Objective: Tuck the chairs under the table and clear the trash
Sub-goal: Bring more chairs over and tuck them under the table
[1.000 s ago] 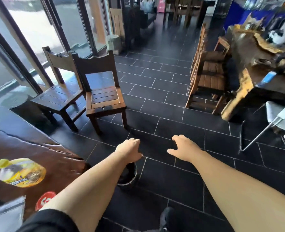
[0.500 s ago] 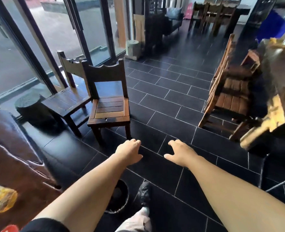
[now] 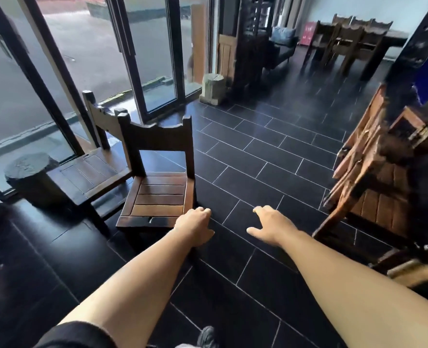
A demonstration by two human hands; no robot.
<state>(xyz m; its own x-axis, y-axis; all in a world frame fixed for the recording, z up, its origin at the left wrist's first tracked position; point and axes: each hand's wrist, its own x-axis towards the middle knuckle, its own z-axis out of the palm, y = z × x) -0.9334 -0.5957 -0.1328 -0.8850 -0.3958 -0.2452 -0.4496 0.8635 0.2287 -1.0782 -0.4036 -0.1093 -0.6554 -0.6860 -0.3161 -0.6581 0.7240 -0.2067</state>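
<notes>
A dark wooden chair (image 3: 161,197) with a slatted seat stands on the black tile floor, its back toward the windows. A second, similar chair (image 3: 90,172) stands just left of it. My left hand (image 3: 195,226) hovers at the near chair's front right seat corner, fingers loosely curled, holding nothing. My right hand (image 3: 270,226) reaches out over the bare floor to the right, fingers relaxed and empty. No trash is in view.
A stump stool (image 3: 29,174) sits by the glass doors (image 3: 82,59) at left. Wooden chairs (image 3: 373,187) crowd a rough table at the right edge. A pale stump (image 3: 213,87), a sofa (image 3: 282,47) and another table set (image 3: 353,41) stand farther back.
I have walked forward toward the two chairs; they are now much closer. The brown table with the yellow bottle and the small bin have dropped out of view. Both hands stay outstretched.
</notes>
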